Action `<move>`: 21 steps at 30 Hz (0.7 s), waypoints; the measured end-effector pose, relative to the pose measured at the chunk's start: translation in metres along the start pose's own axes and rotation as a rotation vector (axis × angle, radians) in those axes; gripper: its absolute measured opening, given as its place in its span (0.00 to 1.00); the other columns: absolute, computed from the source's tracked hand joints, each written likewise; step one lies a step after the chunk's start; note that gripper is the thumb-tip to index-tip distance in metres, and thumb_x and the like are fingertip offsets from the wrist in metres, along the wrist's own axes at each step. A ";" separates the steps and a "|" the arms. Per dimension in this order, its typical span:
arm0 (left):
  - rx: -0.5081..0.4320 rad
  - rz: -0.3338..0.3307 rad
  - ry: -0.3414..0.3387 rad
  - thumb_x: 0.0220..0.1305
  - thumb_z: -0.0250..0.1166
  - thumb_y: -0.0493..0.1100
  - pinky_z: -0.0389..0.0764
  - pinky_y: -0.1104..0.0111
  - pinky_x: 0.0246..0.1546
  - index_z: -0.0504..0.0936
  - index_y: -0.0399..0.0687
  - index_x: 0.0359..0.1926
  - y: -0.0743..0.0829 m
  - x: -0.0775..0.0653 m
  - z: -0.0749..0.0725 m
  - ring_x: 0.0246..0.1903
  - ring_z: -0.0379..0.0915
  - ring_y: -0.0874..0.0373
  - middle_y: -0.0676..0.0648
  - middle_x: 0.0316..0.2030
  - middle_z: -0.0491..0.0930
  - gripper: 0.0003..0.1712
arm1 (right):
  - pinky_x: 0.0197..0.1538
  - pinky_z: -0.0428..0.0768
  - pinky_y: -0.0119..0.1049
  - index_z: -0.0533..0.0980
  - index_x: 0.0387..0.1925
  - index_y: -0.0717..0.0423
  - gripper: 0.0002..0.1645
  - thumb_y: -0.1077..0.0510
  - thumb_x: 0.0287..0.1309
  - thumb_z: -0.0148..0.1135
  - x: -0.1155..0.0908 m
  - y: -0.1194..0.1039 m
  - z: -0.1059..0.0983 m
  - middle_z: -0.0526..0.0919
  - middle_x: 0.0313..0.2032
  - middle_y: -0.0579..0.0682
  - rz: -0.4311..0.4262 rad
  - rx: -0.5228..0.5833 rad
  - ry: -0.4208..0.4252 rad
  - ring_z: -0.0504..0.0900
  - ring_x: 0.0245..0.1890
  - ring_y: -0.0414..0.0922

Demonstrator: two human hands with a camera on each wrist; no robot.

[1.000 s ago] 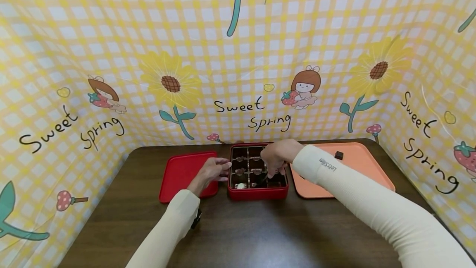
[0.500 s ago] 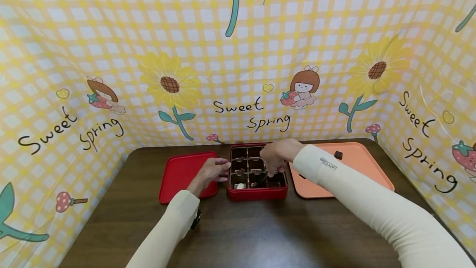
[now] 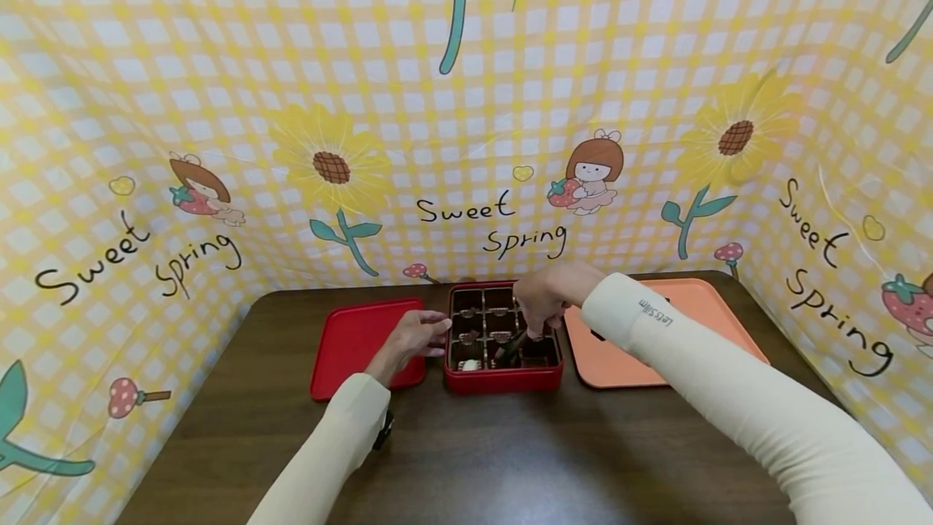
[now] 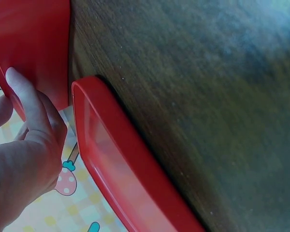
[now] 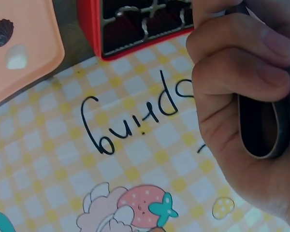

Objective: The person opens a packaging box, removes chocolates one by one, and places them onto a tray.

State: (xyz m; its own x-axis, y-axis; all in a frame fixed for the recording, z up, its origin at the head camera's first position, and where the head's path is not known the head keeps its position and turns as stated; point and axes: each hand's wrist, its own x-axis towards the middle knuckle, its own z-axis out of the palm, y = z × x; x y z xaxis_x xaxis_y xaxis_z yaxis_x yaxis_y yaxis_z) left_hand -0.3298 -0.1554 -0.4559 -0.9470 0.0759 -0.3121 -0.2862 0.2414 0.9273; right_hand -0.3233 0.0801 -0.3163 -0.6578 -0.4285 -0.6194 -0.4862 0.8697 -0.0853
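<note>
A red box [image 3: 503,381] with a divided dark insert stands at the back middle of the table. My left hand [image 3: 419,335] rests its fingers against the box's left side; in the left wrist view one fingertip lies on the red wall. My right hand [image 3: 543,298] grips dark tongs [image 5: 265,128], their bent end showing below the curled fingers in the right wrist view. The tongs' tips slant down into the front middle compartment; what lies between them is hidden. A white piece [image 3: 470,364] sits in the front left compartment, and brown pieces lie in others.
A red lid [image 3: 360,339] lies left of the box, partly under my left hand. To the right is an orange tray [image 3: 710,314], bearing a dark shell-shaped chocolate [image 5: 2,33] and a white piece [image 5: 16,57]. A checked cloth [image 3: 437,144] rises behind the table.
My right hand has risen slightly and shifted right, baring more of the tongs. Its sleeve now hides the dark cube at the tray's back. My left hand stays at the box.
</note>
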 end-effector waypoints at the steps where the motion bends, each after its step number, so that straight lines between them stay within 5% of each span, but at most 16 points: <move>1: -0.003 0.001 0.000 0.60 0.61 0.41 0.82 0.60 0.32 0.73 0.39 0.54 0.000 0.000 0.000 0.32 0.76 0.52 0.39 0.38 0.77 0.21 | 0.12 0.53 0.31 0.82 0.17 0.46 0.12 0.52 0.54 0.62 -0.002 0.001 -0.002 0.76 0.13 0.48 -0.003 0.002 0.003 0.58 0.08 0.38; 8: -0.007 0.006 -0.007 0.61 0.61 0.42 0.82 0.60 0.32 0.72 0.38 0.55 0.000 -0.001 -0.001 0.33 0.75 0.52 0.39 0.40 0.77 0.22 | 0.12 0.53 0.31 0.71 0.08 0.49 0.23 0.50 0.56 0.61 -0.018 0.011 -0.018 0.75 0.13 0.51 -0.027 0.026 0.017 0.55 0.08 0.39; 14: -0.005 0.007 -0.008 0.61 0.61 0.42 0.82 0.61 0.32 0.72 0.38 0.55 0.000 -0.001 -0.001 0.33 0.75 0.52 0.39 0.39 0.77 0.22 | 0.12 0.53 0.31 0.71 0.08 0.52 0.23 0.51 0.57 0.60 -0.026 0.023 -0.027 0.77 0.16 0.55 -0.067 0.039 0.050 0.54 0.07 0.39; 21: -0.013 0.003 0.000 0.61 0.61 0.41 0.82 0.61 0.31 0.72 0.39 0.55 0.000 -0.002 -0.001 0.32 0.76 0.53 0.40 0.39 0.77 0.22 | 0.12 0.56 0.29 0.75 0.10 0.51 0.21 0.52 0.57 0.60 -0.036 0.037 -0.037 0.73 0.10 0.47 -0.094 0.067 0.057 0.57 0.07 0.38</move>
State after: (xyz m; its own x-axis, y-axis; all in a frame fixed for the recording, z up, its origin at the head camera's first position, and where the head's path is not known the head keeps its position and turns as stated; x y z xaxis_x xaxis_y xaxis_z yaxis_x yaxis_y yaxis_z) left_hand -0.3284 -0.1560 -0.4550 -0.9479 0.0763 -0.3092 -0.2853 0.2282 0.9309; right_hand -0.3389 0.1191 -0.2688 -0.6442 -0.5202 -0.5607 -0.5086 0.8389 -0.1940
